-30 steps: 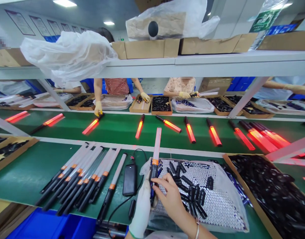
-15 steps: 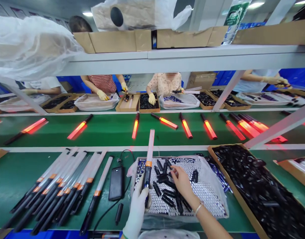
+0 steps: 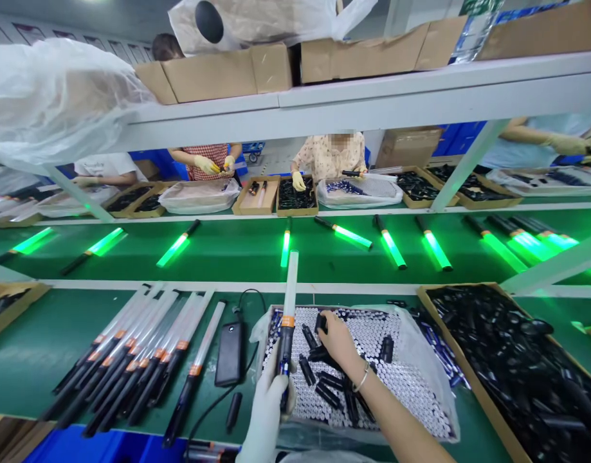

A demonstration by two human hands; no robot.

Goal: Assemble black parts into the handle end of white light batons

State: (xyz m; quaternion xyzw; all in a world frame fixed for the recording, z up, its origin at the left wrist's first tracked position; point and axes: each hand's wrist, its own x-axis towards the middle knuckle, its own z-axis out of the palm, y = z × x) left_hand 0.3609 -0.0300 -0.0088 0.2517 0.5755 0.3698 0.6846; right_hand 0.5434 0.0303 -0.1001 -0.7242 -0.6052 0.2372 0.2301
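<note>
The gloved left hand grips an unlit baton upright; right hand fingers pinch a black cap just beyond the battery tray.

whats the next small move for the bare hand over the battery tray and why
Probably lift the small black cap clear of the tray and carry it toward the baton. The right hand seems pinched on that cap at its fingertips, though the grip is partly hidden, while the gloved left hand holds the unlit baton upright right beside it.
</note>
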